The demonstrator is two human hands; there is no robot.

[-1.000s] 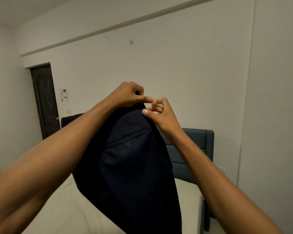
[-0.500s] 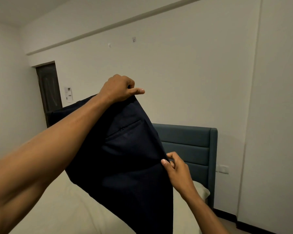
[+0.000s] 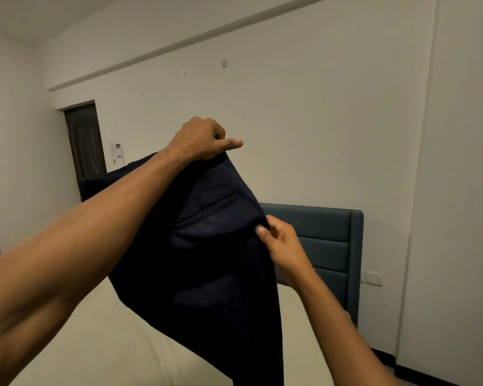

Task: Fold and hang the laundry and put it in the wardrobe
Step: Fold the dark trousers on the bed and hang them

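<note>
1. Navy trousers hang from the clenched left hand, above the bed.
2. Right hand pinches their edge, below the left.
3. Either grip may slip, dropping the fabric crooked.

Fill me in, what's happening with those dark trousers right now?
A person is holding up a pair of dark navy trousers over the bed. The left hand grips the top of the garment and lifts it high, while the right hand pinches its right edge lower down, level with the teal headboard. The trousers hang unfolded. No hanger or wardrobe is in view.
</note>
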